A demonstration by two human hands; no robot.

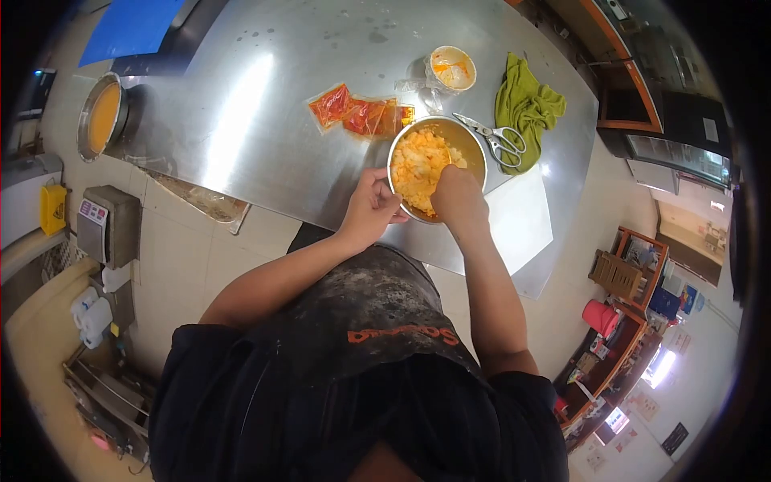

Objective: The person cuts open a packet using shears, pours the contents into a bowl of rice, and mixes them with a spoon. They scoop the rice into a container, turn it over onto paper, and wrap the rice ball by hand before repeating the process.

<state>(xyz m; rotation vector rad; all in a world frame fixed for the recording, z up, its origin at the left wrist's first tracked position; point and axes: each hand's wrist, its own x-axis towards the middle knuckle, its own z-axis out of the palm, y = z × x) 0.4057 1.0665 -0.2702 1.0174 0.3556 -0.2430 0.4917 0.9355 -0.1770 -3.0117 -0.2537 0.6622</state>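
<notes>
A round metal bowl [472,151] stands near the front edge of the steel table, holding an orange and whitish crumbly mixture [420,167]. My left hand [372,207] grips the bowl's left side, thumb at the rim and fingers around the outside. Inside the bowl, over its right part, my right hand [459,197] is closed in a fist; whatever it holds is hidden by the fingers. Just beyond the bowl lie red sauce packets [361,112]. Scissors [502,140] with metallic handles rest right of the bowl, their blades close to its rim.
A green cloth [526,104] lies at the right, and a white tub [452,69] with orange smears stands behind the bowl. A white board [518,221] is at the front right. At the far left is a metal bowl of orange liquid [103,119].
</notes>
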